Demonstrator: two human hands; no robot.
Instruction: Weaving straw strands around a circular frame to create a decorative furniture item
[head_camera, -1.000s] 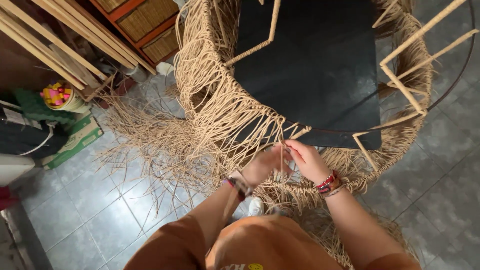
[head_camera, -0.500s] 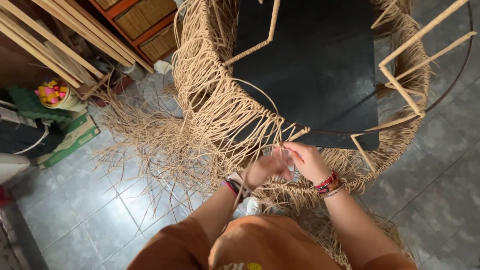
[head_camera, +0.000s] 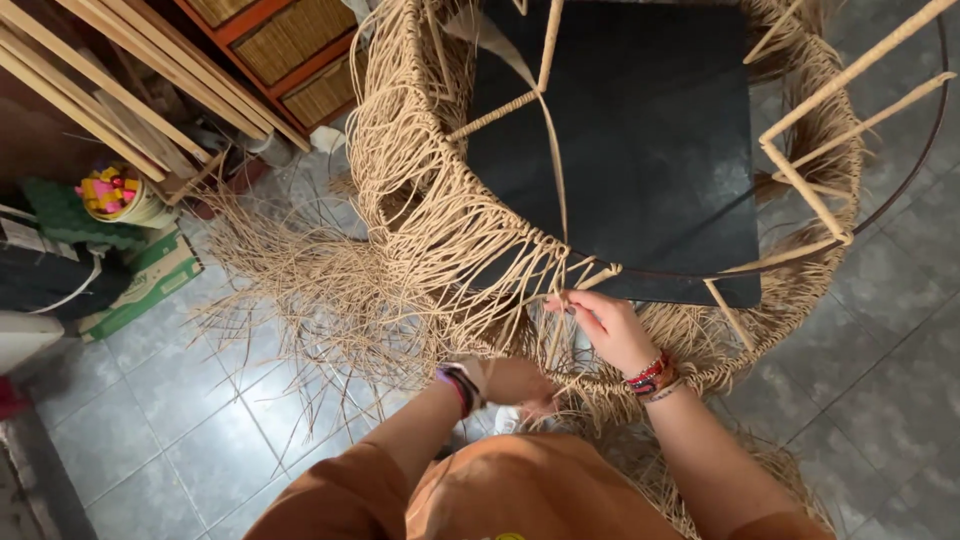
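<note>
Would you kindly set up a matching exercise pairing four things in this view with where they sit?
Things:
1. right hand
2. left hand
3. flat black square board
4. green cardboard box

Places:
A. on the grey tiled floor at the left edge
B. inside the round woven cord frame
C. low down under the frame's near rim
D. pinching a tan cord at the frame's near rim

Pairs: 1-D, 2-C, 3-B, 4-A

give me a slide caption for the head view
Right hand pinches a cord at the woven frame; left hand works lower strands.
</note>
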